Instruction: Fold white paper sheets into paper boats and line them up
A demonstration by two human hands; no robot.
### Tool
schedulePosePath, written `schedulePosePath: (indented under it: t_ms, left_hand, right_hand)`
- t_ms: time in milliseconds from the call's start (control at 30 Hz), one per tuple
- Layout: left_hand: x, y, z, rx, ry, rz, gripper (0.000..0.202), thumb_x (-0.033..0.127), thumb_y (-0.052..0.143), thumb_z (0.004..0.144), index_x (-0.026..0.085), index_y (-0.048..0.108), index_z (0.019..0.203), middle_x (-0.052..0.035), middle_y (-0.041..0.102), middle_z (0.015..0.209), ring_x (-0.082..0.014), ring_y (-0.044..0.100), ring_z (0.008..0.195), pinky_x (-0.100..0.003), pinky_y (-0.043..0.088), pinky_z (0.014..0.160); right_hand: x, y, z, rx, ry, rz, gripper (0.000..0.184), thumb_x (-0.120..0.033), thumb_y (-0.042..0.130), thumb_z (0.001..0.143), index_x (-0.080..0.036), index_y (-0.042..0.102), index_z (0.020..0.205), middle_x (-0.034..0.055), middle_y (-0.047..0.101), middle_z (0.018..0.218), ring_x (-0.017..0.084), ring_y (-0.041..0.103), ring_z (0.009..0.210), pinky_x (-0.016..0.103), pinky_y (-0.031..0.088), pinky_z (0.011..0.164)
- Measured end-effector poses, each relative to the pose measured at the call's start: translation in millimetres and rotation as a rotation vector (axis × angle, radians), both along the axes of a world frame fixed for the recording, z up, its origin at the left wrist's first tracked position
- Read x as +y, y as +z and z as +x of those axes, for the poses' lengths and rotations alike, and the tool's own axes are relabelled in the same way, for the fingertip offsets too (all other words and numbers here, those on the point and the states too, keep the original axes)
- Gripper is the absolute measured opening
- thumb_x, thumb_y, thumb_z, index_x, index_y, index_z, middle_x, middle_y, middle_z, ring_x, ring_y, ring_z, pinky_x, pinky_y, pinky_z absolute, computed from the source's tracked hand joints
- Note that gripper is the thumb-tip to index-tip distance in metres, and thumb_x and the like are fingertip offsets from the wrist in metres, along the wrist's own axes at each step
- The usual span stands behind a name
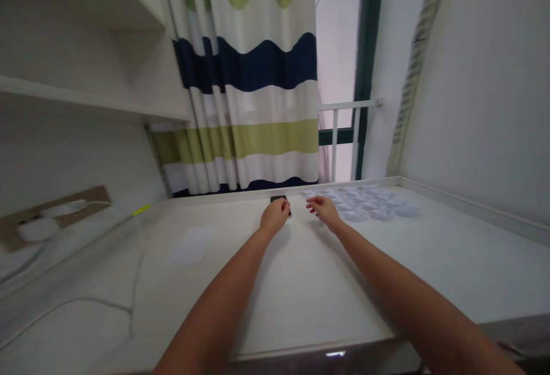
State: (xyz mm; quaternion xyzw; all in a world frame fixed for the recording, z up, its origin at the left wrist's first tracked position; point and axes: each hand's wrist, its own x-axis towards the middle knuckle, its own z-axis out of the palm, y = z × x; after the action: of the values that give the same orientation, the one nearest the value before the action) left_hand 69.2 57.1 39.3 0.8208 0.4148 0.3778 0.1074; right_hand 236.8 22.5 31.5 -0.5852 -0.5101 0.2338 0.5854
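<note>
Your white desk (318, 306) fills most of the lower view. Behind its far edge hangs a striped curtain (258, 66) in green, white and navy; a pale shelf unit (86, 94) overhangs at left. White folded pieces (363, 202) lie in a cluster towards the far right of the desktop, blurred, so you cannot count them reliably. A pale flat sheet (189, 246) lies apart, at left. Your right hand (323, 210) is just beside the cluster's left end, its fingers apart and loosely bent, with nothing visible between them. Your left hand (275, 216) is bent inward, fingers gathered; whether it pinches anything cannot be told. A dark, flat object (278, 197) lies on the desk behind your left hand, partly hidden by it. A yellow strip (141, 210) marks the desk's left side.
</note>
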Motion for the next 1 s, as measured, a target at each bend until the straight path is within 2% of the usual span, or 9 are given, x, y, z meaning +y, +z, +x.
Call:
schedulePosePath:
  t_ms: [167, 300, 400, 500, 600, 667, 767, 1000]
  left_hand:
    - [-5, -10.9, -97, -0.003, 0.151, -0.008, 0.021, 0.021, 0.042, 0.079, 0.017, 0.062, 0.083, -0.0047, 0.065, 0.085, -0.0130, 0.056, 0.070, -0.025, 0.042, 0.071]
    - [-14, -15.6, -164, 0.007, 0.283, -0.048, 0.020, 0.017, 0.045, 0.076, 0.017, 0.062, 0.087, -0.0047, 0.065, 0.088, -0.0131, 0.057, 0.074, -0.025, 0.043, 0.073]
    - [-21, -20.0, -205, 0.086, 0.369, -0.035, 0.023, 0.015, 0.046, 0.075, 0.016, 0.062, 0.091, -0.0065, 0.065, 0.094, -0.0155, 0.056, 0.087, -0.026, 0.041, 0.082]
    - [-27, -28.8, -235, 0.241, 0.469, -0.031, 0.028, 0.018, 0.049, 0.074, 0.015, 0.061, 0.100, -0.0110, 0.059, 0.111, -0.0222, 0.048, 0.109, -0.032, 0.035, 0.092]
    - [-30, -40.9, -253, 0.368, 0.482, -0.138, 0.033, 0.026, 0.047, 0.077, 0.017, 0.058, 0.107, -0.0117, 0.053, 0.121, -0.0237, 0.045, 0.114, -0.035, 0.033, 0.094]
    - [-29, -47.6, -258, 0.381, 0.460, -0.157, 0.032, 0.028, 0.042, 0.081, 0.019, 0.057, 0.107, -0.0108, 0.053, 0.121, -0.0219, 0.047, 0.113, -0.034, 0.032, 0.095]
    - [-27, -52.3, -259, 0.357, 0.441, -0.141, 0.032, 0.028, 0.042, 0.081, 0.018, 0.058, 0.107, -0.0113, 0.054, 0.120, -0.0214, 0.049, 0.111, -0.033, 0.031, 0.095]
    - [-31, -49.2, -256, 0.416, 0.478, -0.152, 0.034, 0.033, 0.041, 0.081, 0.020, 0.058, 0.108, -0.0112, 0.054, 0.120, -0.0232, 0.049, 0.110, -0.032, 0.034, 0.091]
  right_hand:
    - [14, -5.8, -102, -0.074, 0.170, -0.081, 0.017, -0.009, 0.048, 0.068, -0.014, 0.061, 0.077, 0.0023, 0.065, 0.067, 0.007, 0.055, 0.050, 0.018, 0.041, 0.050]
    - [19, -16.0, -175, -0.194, 0.325, -0.116, 0.018, -0.009, 0.046, 0.072, -0.014, 0.062, 0.079, 0.0033, 0.067, 0.072, 0.008, 0.057, 0.055, 0.019, 0.043, 0.055]
    - [20, -23.7, -221, -0.436, 0.338, -0.078, 0.015, -0.015, 0.051, 0.074, -0.014, 0.063, 0.084, 0.0060, 0.068, 0.083, 0.012, 0.061, 0.073, 0.022, 0.045, 0.068]
    - [19, -29.4, -255, -0.697, 0.346, -0.011, 0.027, -0.025, 0.053, 0.077, -0.013, 0.060, 0.100, 0.0114, 0.063, 0.105, 0.018, 0.056, 0.097, 0.028, 0.040, 0.085]
    - [17, -32.5, -274, -0.883, 0.319, -0.039, 0.046, -0.037, 0.050, 0.079, -0.011, 0.048, 0.118, 0.0163, 0.049, 0.125, 0.025, 0.044, 0.115, 0.037, 0.034, 0.093]
    - [16, -33.3, -280, -0.996, 0.336, -0.088, 0.046, -0.040, 0.044, 0.082, -0.013, 0.046, 0.120, 0.0162, 0.046, 0.128, 0.026, 0.041, 0.118, 0.042, 0.031, 0.094]
    - [14, -33.3, -281, -1.112, 0.379, -0.126, 0.038, -0.039, 0.035, 0.086, -0.017, 0.049, 0.114, 0.0140, 0.048, 0.126, 0.026, 0.041, 0.118, 0.046, 0.030, 0.093]
    - [15, -33.9, -280, -1.051, 0.374, -0.117, 0.043, -0.036, 0.040, 0.084, -0.019, 0.040, 0.124, 0.0136, 0.049, 0.126, 0.026, 0.040, 0.119, 0.048, 0.026, 0.095]
